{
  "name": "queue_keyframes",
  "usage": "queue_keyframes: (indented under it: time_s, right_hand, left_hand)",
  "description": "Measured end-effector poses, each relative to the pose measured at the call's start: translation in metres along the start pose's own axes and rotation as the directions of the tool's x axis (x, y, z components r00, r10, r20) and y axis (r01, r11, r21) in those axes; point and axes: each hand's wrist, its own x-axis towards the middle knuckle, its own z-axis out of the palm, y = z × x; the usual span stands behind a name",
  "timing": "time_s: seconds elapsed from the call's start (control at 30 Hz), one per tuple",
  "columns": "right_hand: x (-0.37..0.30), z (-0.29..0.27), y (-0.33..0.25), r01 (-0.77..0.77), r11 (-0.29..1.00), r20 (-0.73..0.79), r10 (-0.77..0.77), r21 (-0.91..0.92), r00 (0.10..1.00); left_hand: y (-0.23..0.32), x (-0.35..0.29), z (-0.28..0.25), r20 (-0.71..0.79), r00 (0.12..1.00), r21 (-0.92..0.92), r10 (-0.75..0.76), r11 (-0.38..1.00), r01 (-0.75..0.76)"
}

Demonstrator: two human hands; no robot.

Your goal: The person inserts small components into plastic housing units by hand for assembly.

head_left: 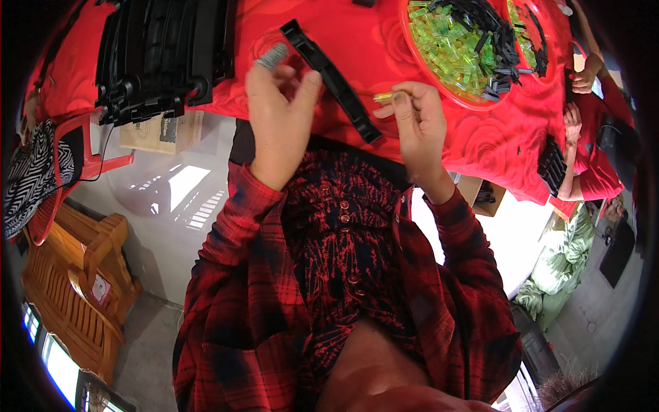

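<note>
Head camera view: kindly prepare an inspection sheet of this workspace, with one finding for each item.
Surface: red tablecloth, rose-patterned.
Job's things: curved black plastic strip, lying slanted; small yellow translucent piece.
Clutter: black plastic parts lined up at left; red basin at right, holding yellow-green pieces and black pieces.
Left hand: beside the strip; grey ridged item at its fingers, held or worn, cannot tell.
Right hand: pinches the yellow piece.
Cables: thin black cord near the red plastic chair.
Surroundings: wooden bench, cardboard box, co-worker in red.
</note>
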Motion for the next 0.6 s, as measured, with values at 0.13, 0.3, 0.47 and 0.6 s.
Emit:
queue_keyframes:
  time_s: [0.13,0.3,0.47,0.6]
  right_hand:
    - [0.016,-0.002,0.001,0.057,0.998,-0.074,-0.057,0.003,0.996]
    - [0.032,-0.004,-0.003,0.047,0.987,-0.077,-0.059,-0.154,0.995]
    - [0.039,-0.006,0.005,0.040,0.918,0.001,-0.043,-0.394,0.999]
    - [0.040,-0.001,0.003,0.132,0.851,0.013,-0.145,-0.509,0.989]
  left_hand:
    - [0.020,-0.012,0.008,0.170,0.970,0.301,-0.171,0.947,0.115]
    - [0.025,-0.002,0.018,0.210,0.972,0.473,-0.104,0.881,-0.008]
    - [0.028,0.001,0.014,0.299,0.953,0.563,-0.049,0.815,-0.134]
    - [0.026,0.002,0.015,0.300,0.952,0.518,-0.064,0.849,-0.106]
